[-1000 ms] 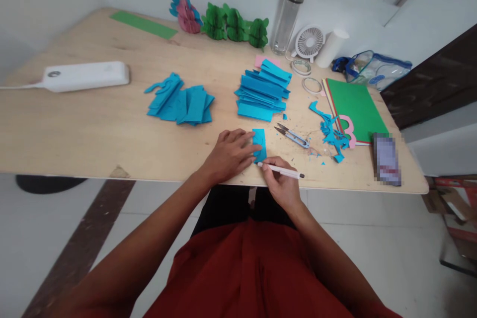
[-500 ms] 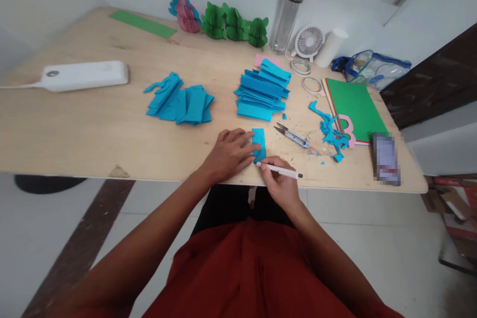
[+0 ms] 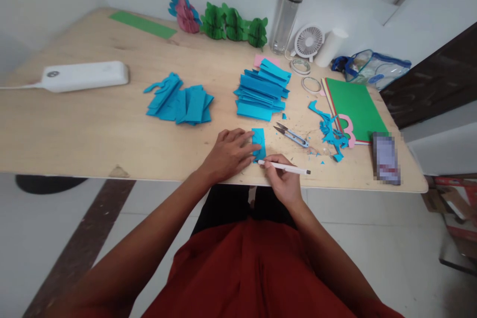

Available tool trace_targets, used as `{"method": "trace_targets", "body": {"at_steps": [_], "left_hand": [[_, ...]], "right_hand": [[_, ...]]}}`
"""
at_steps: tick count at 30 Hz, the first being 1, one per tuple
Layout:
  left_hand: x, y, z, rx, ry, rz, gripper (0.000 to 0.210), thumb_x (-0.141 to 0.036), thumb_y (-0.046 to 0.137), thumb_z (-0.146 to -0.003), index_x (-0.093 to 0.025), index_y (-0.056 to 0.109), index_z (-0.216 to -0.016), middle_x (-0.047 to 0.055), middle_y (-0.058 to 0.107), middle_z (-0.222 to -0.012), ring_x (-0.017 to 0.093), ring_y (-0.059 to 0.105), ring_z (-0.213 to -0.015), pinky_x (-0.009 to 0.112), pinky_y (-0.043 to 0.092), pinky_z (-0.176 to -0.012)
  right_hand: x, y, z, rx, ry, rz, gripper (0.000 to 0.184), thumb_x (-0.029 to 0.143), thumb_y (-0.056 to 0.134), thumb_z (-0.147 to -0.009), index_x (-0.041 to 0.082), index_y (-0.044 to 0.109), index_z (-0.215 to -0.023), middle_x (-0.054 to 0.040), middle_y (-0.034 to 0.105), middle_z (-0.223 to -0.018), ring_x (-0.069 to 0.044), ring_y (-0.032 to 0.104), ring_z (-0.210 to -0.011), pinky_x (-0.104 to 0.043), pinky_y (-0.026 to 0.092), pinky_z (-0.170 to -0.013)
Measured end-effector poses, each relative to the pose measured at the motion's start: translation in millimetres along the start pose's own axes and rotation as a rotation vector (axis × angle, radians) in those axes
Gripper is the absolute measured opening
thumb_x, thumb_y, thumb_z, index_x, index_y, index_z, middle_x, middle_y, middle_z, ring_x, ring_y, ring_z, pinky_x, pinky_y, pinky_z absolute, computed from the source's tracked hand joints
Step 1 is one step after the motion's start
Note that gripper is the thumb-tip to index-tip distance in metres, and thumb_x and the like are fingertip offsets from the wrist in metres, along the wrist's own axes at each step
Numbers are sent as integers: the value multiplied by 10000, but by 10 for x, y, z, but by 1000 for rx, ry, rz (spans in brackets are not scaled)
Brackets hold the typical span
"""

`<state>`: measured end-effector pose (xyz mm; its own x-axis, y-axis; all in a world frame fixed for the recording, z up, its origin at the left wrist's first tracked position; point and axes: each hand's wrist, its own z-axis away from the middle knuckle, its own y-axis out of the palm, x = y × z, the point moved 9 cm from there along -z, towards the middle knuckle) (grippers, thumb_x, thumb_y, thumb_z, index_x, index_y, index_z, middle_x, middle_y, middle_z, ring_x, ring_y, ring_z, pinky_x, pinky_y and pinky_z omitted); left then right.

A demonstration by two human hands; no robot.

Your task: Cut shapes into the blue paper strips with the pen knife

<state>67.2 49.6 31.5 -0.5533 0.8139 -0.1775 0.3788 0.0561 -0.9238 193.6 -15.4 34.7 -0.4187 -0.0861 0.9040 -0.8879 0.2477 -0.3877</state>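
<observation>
My left hand lies flat near the table's front edge, its fingers stretched over the left side of a small blue paper piece. Curved dark lines show on that paper; part of it is under my fingertips. My right hand is closed round a white pen, whose tip is by the paper's lower edge. Just right of the paper lie small thread snips with their blades apart. Behind it sits a stack of folded blue paper strips.
More blue paper pieces lie to the left, beyond them a white power strip-like box. Blue scraps, green sheets and a phone are at right. A glass bottle, small fan and paper figures stand behind.
My right hand has shifted slightly right, and the pen now lies at a flatter angle with its back end farther right. My left hand and the paper have stayed in place.
</observation>
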Motion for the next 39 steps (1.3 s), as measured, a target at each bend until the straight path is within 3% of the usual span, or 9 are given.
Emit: {"method": "trace_targets", "body": {"at_steps": [3, 19, 39], "left_hand": [[-8, -11, -7, 10, -3, 0, 279, -322, 524, -936, -301, 668, -1174, 85, 579, -1375, 326, 484, -1213, 514, 360, -974], [-5, -19, -10, 7, -13, 16, 262, -327, 521, -941, -292, 678, -1147, 84, 584, -1371, 326, 488, -1217, 510, 357, -976], [-2, -5, -6, 14, -13, 28, 285, -323, 514, -930, -298, 672, -1166, 90, 585, -1369, 332, 484, -1216, 518, 347, -979]], "right_hand": [[-74, -20, 6, -8, 46, -34, 132, 318, 570, -880, 221, 659, -867, -5, 691, -768, -156, 631, -686, -271, 491, -640], [131, 12, 0, -11, -90, 185, 117, 241, 557, -873, 226, 666, -833, -26, 717, -802, -191, 665, -766, -337, 488, -740], [78, -61, 8, -51, -53, 172, 108, 252, 558, -868, 236, 659, -833, -22, 715, -796, -188, 661, -771, -330, 505, -746]]}}
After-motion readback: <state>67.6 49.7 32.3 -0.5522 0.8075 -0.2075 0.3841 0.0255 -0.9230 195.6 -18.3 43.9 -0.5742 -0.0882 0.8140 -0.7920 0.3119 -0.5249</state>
